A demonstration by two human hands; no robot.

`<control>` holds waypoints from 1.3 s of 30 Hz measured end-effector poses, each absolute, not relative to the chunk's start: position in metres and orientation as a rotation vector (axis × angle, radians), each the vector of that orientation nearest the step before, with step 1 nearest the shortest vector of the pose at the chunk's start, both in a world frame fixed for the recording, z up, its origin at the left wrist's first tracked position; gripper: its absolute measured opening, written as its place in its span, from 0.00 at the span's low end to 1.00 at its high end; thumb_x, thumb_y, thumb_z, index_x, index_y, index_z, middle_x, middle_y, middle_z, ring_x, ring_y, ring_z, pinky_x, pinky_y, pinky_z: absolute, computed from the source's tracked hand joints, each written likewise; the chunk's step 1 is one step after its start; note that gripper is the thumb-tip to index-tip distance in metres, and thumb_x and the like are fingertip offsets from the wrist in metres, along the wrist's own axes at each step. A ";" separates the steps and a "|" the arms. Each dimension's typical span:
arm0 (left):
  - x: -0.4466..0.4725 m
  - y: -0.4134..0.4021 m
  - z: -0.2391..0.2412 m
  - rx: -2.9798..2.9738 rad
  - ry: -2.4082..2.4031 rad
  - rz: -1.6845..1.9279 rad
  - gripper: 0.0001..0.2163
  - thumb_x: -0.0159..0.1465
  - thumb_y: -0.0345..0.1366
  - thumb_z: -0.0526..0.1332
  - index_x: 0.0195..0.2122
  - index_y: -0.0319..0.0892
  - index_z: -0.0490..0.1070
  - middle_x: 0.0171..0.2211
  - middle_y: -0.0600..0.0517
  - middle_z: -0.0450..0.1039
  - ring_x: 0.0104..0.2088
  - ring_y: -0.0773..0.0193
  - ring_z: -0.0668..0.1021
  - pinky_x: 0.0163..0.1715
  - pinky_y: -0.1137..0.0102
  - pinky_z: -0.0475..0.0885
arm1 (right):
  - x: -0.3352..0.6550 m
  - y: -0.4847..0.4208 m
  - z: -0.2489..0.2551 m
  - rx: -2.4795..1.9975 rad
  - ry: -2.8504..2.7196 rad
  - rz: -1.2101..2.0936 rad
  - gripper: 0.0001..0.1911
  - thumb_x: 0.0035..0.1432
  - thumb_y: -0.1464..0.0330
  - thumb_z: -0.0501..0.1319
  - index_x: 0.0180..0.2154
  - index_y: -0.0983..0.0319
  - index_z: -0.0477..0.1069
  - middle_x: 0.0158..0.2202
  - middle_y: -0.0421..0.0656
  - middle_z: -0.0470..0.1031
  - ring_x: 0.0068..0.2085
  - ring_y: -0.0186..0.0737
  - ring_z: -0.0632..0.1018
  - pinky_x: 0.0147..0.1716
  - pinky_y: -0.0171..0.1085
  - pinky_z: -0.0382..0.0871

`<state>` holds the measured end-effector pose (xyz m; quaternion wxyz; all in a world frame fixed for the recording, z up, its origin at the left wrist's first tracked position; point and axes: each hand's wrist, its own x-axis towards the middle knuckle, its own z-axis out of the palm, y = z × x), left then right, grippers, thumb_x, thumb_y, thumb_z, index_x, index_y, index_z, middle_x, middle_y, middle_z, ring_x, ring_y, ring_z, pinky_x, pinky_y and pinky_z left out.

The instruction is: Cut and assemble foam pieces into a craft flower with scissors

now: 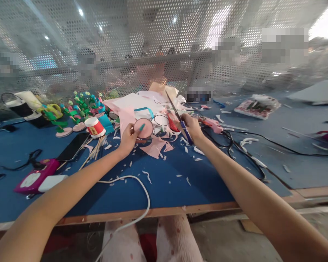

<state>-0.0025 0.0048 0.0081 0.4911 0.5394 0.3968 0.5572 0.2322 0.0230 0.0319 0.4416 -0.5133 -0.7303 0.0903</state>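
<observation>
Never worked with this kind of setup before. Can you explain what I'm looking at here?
There's no machine: these are a person's bare hands, in one picture from a camera worn on their head, looking forward and down. The left hand holds a round pink piece with a small teal bit at its middle. The right hand holds scissors, blades pointing away. The blue tabletop carries paper scraps, a red-and-white cup and a phone.

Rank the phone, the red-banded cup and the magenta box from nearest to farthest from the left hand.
1. Red-banded cup, left of the left hand.
2. Phone, farther left.
3. Magenta box, farthest left, closer to the viewer.
</observation>
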 end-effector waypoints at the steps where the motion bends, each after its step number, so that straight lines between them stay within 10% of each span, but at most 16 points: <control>1: -0.003 0.006 0.006 1.294 0.958 1.354 0.21 0.45 0.42 0.67 0.35 0.42 0.59 0.32 0.53 0.69 0.27 0.65 0.76 0.28 0.65 0.74 | 0.232 0.022 0.032 -1.307 -1.844 0.140 0.23 0.46 0.46 0.51 0.20 0.58 0.52 0.16 0.39 0.59 0.21 0.35 0.63 0.21 0.36 0.55; 8: -0.006 0.011 -0.001 1.447 0.975 1.473 0.24 0.46 0.38 0.67 0.43 0.43 0.60 0.35 0.51 0.71 0.32 0.64 0.76 0.27 0.72 0.72 | 0.230 0.022 0.024 -1.310 -2.077 -0.297 0.22 0.50 0.47 0.48 0.30 0.60 0.62 0.28 0.48 0.70 0.30 0.44 0.70 0.26 0.38 0.58; 15: -0.007 0.014 -0.005 1.526 0.937 1.526 0.13 0.48 0.37 0.66 0.31 0.40 0.64 0.30 0.52 0.71 0.36 0.62 0.75 0.33 0.71 0.71 | 0.224 0.014 0.023 -1.453 -2.200 -0.507 0.25 0.53 0.48 0.47 0.32 0.63 0.65 0.30 0.50 0.73 0.32 0.47 0.73 0.24 0.37 0.54; 39: -0.001 0.006 0.001 1.392 0.804 1.459 0.18 0.44 0.38 0.68 0.34 0.38 0.69 0.32 0.51 0.75 0.36 0.60 0.77 0.36 0.65 0.74 | 0.214 0.005 0.031 -1.588 -2.299 -0.503 0.27 0.56 0.50 0.42 0.36 0.64 0.66 0.31 0.48 0.74 0.33 0.43 0.74 0.24 0.35 0.50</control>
